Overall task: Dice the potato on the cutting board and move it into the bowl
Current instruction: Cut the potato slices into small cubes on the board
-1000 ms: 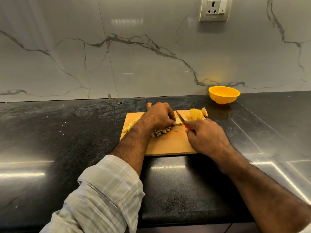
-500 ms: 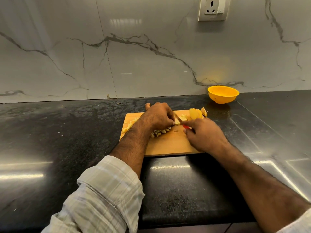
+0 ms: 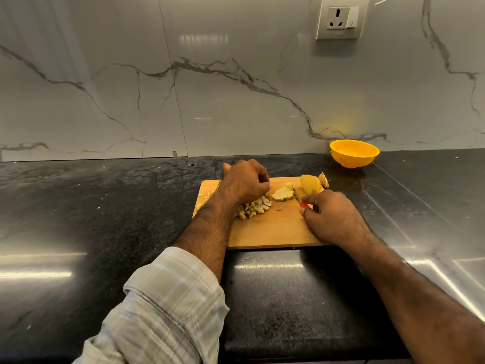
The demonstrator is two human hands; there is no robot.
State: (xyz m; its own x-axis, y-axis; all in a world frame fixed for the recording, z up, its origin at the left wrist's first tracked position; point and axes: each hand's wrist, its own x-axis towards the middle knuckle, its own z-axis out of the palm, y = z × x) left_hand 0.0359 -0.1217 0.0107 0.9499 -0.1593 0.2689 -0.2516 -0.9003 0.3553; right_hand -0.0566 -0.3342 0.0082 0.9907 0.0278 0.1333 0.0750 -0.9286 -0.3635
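Observation:
A wooden cutting board (image 3: 273, 232) lies on the black counter. On it sits a pile of diced potato (image 3: 253, 207), a flat potato slice (image 3: 283, 193), and larger uncut pieces (image 3: 311, 183) at the far right corner. My left hand (image 3: 245, 182) hovers with curled fingers over the dice, just left of the slice, holding nothing that I can see. My right hand (image 3: 332, 215) grips a small knife with a red handle (image 3: 304, 205); its blade (image 3: 297, 194) lies right of the slice. The yellow bowl (image 3: 354, 153) stands beyond the board, at the back right.
A marble-patterned wall with a socket (image 3: 341, 18) rises behind the counter (image 3: 91, 219). The counter's front edge runs near the bottom of the view. A plaid sleeve covers my left forearm.
My left hand has let go of the potato slice and drawn back left, leaving the slice uncovered. The knife has shifted to the slice's right side.

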